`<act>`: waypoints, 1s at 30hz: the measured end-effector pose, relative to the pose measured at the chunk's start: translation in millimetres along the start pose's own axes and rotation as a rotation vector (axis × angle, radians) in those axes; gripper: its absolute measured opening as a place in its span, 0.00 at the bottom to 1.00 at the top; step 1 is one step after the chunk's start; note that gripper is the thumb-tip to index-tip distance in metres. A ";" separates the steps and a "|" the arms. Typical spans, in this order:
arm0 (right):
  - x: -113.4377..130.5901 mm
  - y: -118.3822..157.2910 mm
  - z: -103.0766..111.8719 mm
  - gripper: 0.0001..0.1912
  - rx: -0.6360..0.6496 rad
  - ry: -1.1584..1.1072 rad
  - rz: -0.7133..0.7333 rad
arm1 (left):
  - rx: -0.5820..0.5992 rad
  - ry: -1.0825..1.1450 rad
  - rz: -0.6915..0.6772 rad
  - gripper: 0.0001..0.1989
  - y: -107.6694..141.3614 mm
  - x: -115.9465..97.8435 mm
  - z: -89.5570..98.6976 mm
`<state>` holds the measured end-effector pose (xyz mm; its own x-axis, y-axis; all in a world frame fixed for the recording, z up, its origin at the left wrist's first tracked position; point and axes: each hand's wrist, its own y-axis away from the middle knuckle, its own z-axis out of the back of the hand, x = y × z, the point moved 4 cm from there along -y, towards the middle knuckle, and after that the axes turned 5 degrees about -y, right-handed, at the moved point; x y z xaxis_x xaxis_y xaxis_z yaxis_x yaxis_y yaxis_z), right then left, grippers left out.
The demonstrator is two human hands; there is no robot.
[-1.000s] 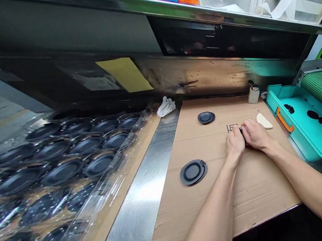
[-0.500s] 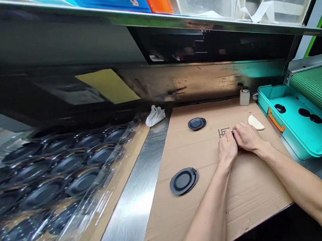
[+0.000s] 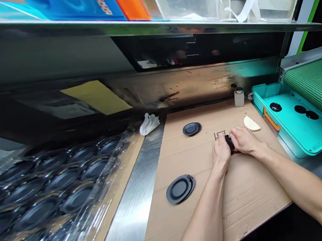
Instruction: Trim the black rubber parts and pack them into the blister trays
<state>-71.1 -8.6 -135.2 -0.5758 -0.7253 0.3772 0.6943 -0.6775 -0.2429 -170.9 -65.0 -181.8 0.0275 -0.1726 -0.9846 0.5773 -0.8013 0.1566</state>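
A small black part (image 3: 229, 143) is held between my two hands, low over the cardboard sheet (image 3: 196, 155). My left hand (image 3: 221, 150) grips its left side, and my right hand (image 3: 241, 139) has its fingers closed on the right side. The fingers cover much of the part. Two black round lids lie on the cardboard: a smaller one (image 3: 192, 129) toward the back and a larger one (image 3: 180, 189) nearer the front left. A cream half-round pad (image 3: 251, 123) rests just beyond my right hand.
Trays of black round pieces (image 3: 39, 211) under clear plastic fill the left. A small bottle (image 3: 239, 97) and crumpled white tissue (image 3: 149, 123) stand at the back. On the right are a teal bin (image 3: 297, 133) and a green conveyor belt (image 3: 320, 82).
The view has shifted slightly. My hands have tilted or parted a little, so more of the black part shows between them. A black piece now shows on the belt at the right edge.
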 end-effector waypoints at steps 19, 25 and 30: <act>-9.4 1.4 40.1 0.20 -0.064 0.048 -0.145 | 0.247 0.898 0.617 0.26 -3.3 -28.2 15.9; -39.5 3.1 54.0 0.26 -0.263 0.198 -0.385 | 0.209 0.904 0.622 0.26 -3.5 -29.1 16.4; -57.1 1.8 47.8 0.27 -0.086 0.247 -0.432 | 0.213 0.917 0.619 0.26 -4.7 -30.2 16.5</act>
<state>-16.3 37.4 -114.5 -0.8949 -0.3768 0.2391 0.3381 -0.9222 -0.1877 -187.9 -65.4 -151.5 0.9009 -0.1580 -0.4043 0.1081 -0.8204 0.5615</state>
